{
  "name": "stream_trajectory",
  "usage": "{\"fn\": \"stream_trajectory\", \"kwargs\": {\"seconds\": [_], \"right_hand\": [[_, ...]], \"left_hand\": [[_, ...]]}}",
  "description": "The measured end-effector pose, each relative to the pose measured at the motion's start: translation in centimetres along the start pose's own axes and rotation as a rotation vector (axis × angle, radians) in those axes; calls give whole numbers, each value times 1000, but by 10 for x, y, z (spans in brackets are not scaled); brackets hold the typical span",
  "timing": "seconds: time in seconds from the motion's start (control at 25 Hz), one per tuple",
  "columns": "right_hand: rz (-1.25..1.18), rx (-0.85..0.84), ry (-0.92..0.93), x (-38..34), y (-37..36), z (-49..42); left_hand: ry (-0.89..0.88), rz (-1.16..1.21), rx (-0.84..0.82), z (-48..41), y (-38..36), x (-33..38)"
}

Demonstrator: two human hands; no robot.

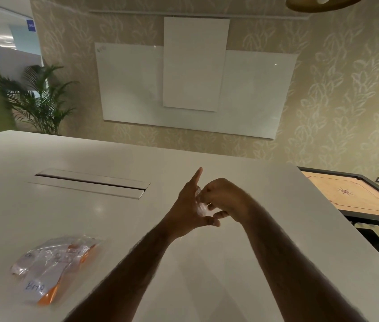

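Observation:
Both my hands are raised above the white table [114, 217], close together. My left hand [187, 205] has its fingers stretched out, one pointing up and away, the thumb out toward the right. A small clear plastic item [199, 206] lies against its palm and fingers. My right hand [225, 198] is curled, and its fingertips pinch that clear item from the right side. Most of the item is hidden between the two hands, so its shape is unclear.
A pile of clear zip bags with orange strips and white labels [53, 266] lies on the table at the near left. A cable slot with a flap [88, 183] is set into the tabletop. A carrom board [356, 194] stands to the right, beyond the table's edge.

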State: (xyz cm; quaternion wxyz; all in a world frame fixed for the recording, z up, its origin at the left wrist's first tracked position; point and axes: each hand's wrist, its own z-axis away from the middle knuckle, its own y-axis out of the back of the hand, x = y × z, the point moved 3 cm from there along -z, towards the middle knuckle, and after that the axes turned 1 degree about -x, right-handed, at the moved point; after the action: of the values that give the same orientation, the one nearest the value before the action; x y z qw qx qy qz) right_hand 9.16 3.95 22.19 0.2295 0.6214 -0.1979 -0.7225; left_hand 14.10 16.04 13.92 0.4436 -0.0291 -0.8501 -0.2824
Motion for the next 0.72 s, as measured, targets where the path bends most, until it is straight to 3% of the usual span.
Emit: {"fn": "stream_trajectory", "kwargs": {"seconds": [0.12,0.24,0.4,0.56,0.72], "right_hand": [[-3,2,-55,-4,-4,1],[-18,91,-66,-3,3,-2],[-184,116,-77,2,8,-5],[-48,111,-75,2,-1,-8],[74,67,-106,5,-5,-9]], "left_hand": [[-18,-68,16,-1,-2,5],[-41,-49,-93,-2,-2,3],[77,-170,-88,3,6,-1],[61,-304,82,1,0,7],[159,-263,33,4,-3,1]]}}
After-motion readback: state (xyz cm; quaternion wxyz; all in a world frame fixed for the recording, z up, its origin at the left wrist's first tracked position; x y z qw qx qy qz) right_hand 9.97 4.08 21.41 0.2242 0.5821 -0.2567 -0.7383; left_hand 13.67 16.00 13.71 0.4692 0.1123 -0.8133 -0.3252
